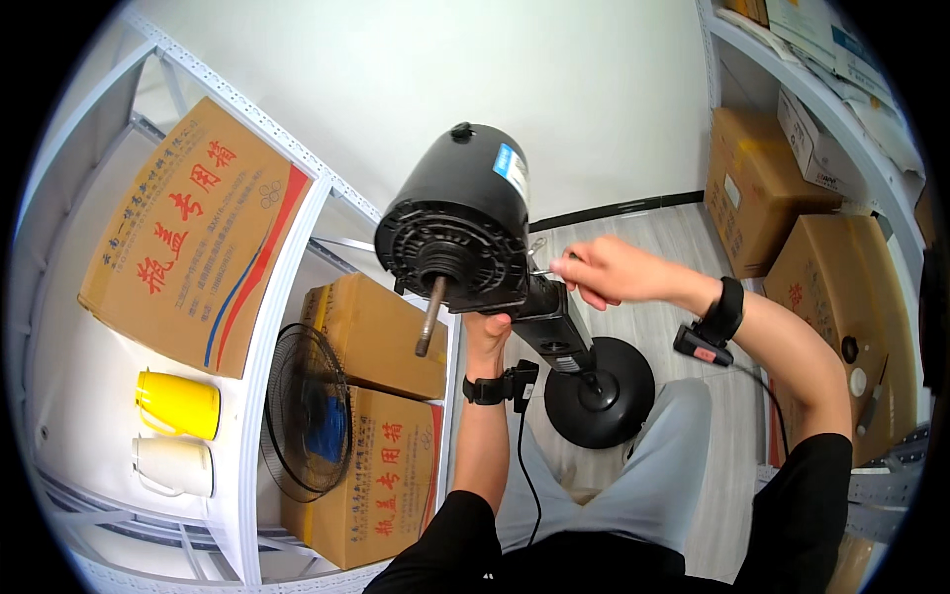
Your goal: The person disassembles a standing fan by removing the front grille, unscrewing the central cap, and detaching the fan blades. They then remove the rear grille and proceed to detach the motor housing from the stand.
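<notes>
A black pedestal fan's motor head (455,188) fills the middle, tilted toward me, its bare metal shaft (431,315) sticking out with no blades on it. Below the head runs the black control column (554,332), down to a round black base (594,421) on the floor between my legs. My left hand (487,335) grips the fan from beneath the head; most of its fingers are hidden behind the housing. At the right side of the neck, my right hand (604,272) pinches a slim metal tool (541,271), whose kind my fingers partly hide.
White shelving at left carries a large carton (198,233), a yellow jug (178,404) and a white jug (173,465). A black wire fan guard (282,411) leans by more cartons (381,337). Cartons (762,188) also stand at right. Cables hang from both wrist straps.
</notes>
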Action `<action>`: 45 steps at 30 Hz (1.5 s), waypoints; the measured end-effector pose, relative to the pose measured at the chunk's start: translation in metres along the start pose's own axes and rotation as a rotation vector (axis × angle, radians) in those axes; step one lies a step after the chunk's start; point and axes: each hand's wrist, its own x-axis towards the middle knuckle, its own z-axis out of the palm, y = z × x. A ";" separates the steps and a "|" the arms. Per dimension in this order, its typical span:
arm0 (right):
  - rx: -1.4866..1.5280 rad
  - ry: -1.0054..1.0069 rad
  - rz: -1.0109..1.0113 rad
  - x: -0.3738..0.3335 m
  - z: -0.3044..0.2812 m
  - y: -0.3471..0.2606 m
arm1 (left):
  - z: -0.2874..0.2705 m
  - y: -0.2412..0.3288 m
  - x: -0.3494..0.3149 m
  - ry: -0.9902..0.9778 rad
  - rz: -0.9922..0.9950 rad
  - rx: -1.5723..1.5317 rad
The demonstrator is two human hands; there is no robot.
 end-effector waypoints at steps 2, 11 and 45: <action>0.316 -0.152 0.096 0.006 -0.006 0.013 | 0.002 -0.002 -0.001 -0.006 0.003 0.023; -0.998 0.393 -0.846 0.003 -0.008 0.029 | 0.025 0.010 0.007 0.008 0.030 0.149; -0.014 -0.039 -0.020 -0.015 -0.010 0.001 | 0.035 0.010 0.007 -0.075 0.048 0.108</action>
